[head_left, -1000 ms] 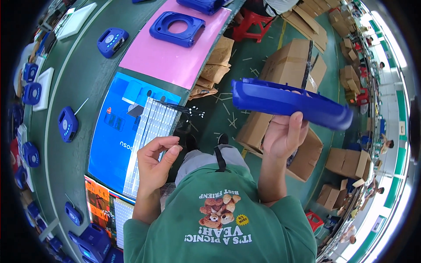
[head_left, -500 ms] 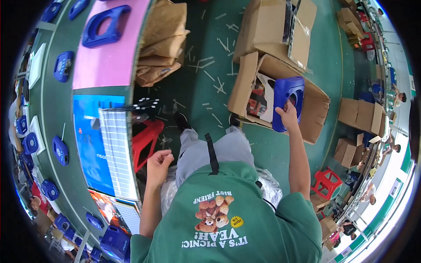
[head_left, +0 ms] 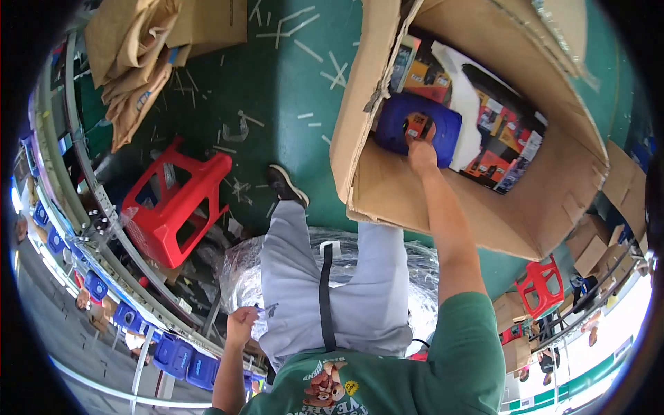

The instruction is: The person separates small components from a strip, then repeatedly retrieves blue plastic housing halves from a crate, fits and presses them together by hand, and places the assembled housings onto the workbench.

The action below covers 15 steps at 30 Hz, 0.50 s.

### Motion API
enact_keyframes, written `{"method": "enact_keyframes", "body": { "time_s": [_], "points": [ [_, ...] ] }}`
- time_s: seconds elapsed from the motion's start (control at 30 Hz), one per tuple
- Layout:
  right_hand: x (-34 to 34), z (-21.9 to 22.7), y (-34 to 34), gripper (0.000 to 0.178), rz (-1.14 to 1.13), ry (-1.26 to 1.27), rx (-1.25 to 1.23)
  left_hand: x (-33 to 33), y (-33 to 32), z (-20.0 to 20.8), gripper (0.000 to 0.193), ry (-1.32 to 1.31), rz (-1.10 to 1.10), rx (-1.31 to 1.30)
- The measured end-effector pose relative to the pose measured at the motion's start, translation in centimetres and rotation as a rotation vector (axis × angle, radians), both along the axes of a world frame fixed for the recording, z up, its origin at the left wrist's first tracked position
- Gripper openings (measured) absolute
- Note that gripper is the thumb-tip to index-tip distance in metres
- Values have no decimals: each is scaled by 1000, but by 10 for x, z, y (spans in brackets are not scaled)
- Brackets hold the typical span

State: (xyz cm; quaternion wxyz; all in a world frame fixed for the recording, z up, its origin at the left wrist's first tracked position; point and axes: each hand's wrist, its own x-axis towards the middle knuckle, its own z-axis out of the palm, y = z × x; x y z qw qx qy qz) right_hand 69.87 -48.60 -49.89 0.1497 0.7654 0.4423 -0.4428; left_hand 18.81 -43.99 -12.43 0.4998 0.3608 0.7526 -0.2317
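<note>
My right hand (head_left: pixel 421 151) reaches into a large open cardboard box (head_left: pixel 443 200) on the green floor and grips a blue plastic frame-shaped part (head_left: pixel 417 125) that rests on colourful printed packages (head_left: pixel 498 155) inside. My left hand (head_left: pixel 242 324) is down by my left thigh, fingers curled against clear plastic wrap (head_left: pixel 242 273) under my grey-trousered legs. It holds no object that I can make out.
A red plastic stool (head_left: pixel 176 204) stands to my left beside a curved conveyor rail (head_left: pixel 90 200) carrying blue parts (head_left: pixel 173 354). Flattened cardboard (head_left: pixel 135 55) lies at the top left. More boxes and a second red stool (head_left: pixel 543 285) sit at the right.
I have turned from the conveyor table to the floor. My right hand has lowered the blue part deep into the box. My left hand has dropped from chest height to my thigh.
</note>
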Motion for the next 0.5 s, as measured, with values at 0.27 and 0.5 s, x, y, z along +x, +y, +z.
{"method": "enact_keyframes", "body": {
  "time_s": [0.27,0.5],
  "points": [
    [-25,-74,5,55,256,78,219,17,-10,-24,26,53,70,-11],
    [-33,30,24,44,-268,216,248,-22,-38,12,26,3,226,89]
  ]
}}
